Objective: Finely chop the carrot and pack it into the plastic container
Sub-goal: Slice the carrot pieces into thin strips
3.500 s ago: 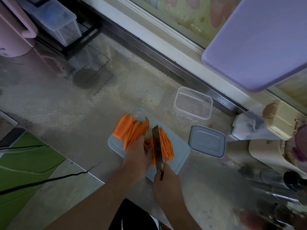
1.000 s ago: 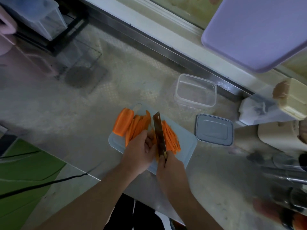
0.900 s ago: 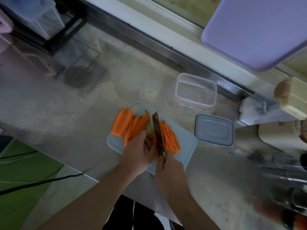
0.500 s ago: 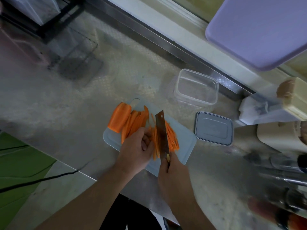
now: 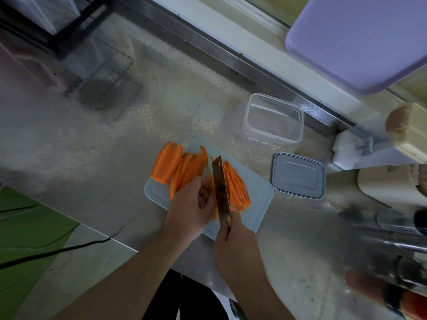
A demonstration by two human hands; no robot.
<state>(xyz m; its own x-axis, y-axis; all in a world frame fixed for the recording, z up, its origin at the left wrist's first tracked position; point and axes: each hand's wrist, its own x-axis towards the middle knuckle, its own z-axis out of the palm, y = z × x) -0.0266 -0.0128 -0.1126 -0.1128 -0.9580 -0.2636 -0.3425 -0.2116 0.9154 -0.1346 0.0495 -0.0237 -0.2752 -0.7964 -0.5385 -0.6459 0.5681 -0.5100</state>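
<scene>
You are working in dim, flat, greenish light. The brightest area is the pale ledge (image 5: 231, 31) along the top. The counter (image 5: 104, 146) shows soft, muddy reflections and no hard shadows. Wide-angle distortion bends straight edges near the borders. The lower right corner is heavily smeared; the centre stays reasonably sharp.
</scene>
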